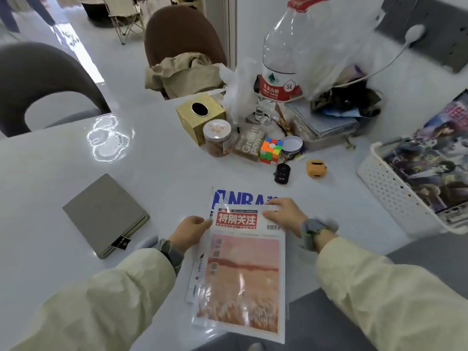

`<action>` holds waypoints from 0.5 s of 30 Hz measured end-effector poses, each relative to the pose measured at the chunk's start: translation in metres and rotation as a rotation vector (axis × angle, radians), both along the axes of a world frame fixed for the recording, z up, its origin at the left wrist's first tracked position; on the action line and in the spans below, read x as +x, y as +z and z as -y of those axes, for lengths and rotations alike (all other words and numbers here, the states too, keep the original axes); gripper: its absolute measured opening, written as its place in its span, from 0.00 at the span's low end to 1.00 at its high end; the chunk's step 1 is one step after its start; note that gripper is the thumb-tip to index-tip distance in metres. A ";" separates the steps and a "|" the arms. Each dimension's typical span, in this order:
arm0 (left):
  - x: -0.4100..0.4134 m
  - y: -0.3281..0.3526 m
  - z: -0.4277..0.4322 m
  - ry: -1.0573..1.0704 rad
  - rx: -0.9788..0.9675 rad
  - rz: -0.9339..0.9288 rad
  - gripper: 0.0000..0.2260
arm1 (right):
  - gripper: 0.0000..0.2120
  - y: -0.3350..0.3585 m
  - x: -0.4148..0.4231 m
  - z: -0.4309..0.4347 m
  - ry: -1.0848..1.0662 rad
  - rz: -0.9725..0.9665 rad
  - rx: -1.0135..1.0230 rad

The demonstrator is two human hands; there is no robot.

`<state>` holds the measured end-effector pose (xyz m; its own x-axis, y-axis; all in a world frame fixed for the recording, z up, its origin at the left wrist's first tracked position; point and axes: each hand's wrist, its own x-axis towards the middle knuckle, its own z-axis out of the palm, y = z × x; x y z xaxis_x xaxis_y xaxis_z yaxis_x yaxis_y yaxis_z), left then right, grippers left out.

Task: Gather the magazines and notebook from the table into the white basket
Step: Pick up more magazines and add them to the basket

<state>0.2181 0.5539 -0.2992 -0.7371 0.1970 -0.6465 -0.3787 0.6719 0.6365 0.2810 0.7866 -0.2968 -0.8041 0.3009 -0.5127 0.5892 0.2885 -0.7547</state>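
Two magazines lie stacked at the table's near edge: an orange-covered magazine (243,277) on top of a blue-titled NBA magazine (238,197). My left hand (190,233) grips the stack's left edge near the top. My right hand (283,215) holds its top right corner, fingers over the cover. A grey notebook (105,214) lies flat to the left, apart from both hands. The white basket (387,188) stands at the right edge of the table with a dark illustrated magazine (435,163) inside it.
Clutter fills the far middle of the table: a gold tissue box (200,117), a jar (217,141), a puzzle cube (271,150), a big water bottle (286,51), a car key (281,174), an orange gadget (316,168). Two chairs (182,36) stand beyond.
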 end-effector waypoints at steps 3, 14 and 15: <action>0.000 -0.009 -0.001 -0.029 -0.061 -0.050 0.20 | 0.11 -0.006 -0.009 0.014 -0.015 -0.041 0.055; -0.003 -0.023 -0.010 -0.185 -0.329 -0.185 0.26 | 0.30 -0.012 0.022 -0.008 -0.170 0.213 0.485; -0.004 -0.023 -0.011 -0.181 -0.324 -0.169 0.27 | 0.29 -0.013 0.026 -0.005 -0.158 0.241 0.458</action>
<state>0.2143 0.5650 -0.3219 -0.8106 0.1391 -0.5689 -0.1439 0.8943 0.4237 0.3075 0.7916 -0.3100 -0.6068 0.6446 -0.4651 0.7929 0.4500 -0.4109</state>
